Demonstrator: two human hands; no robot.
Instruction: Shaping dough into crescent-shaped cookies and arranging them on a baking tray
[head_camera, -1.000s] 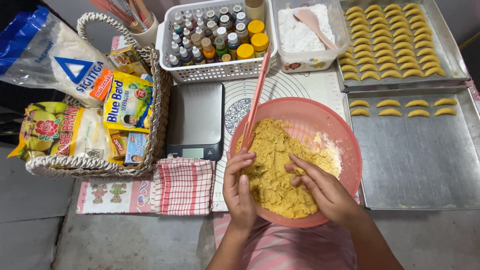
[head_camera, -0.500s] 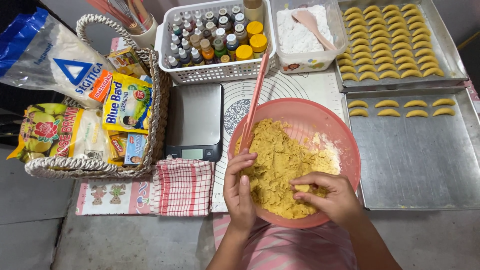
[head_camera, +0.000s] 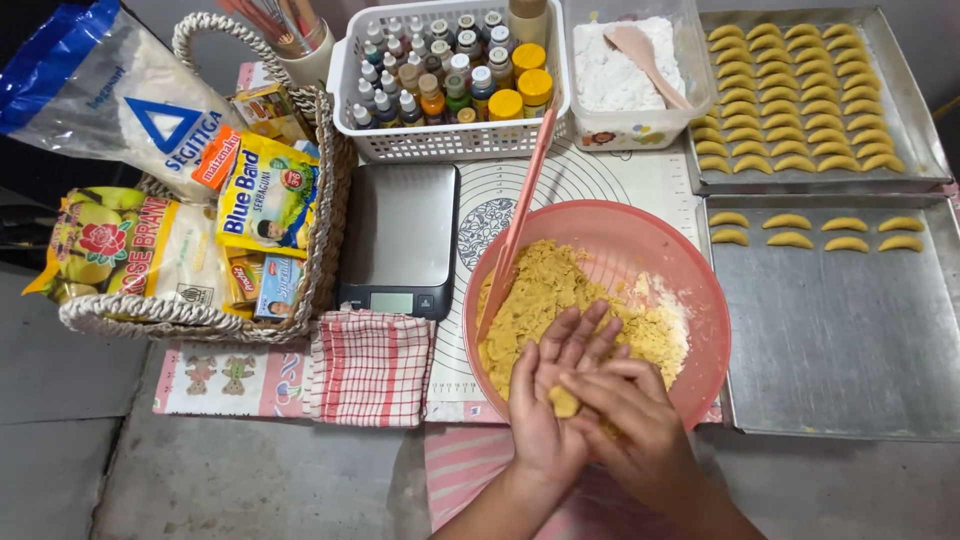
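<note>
While hands press it, dough lump (head_camera: 565, 402) stands upright.

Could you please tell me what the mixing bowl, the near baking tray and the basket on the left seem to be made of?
The bowl looks like pink plastic: thin, slightly see-through wall with a matte sheen. The near tray seems bare metal, probably aluminium: dull grey, brushed, with soft reflections. The basket appears woven from pale cord or natural fibre, judging by its braided rim and handle.
</note>
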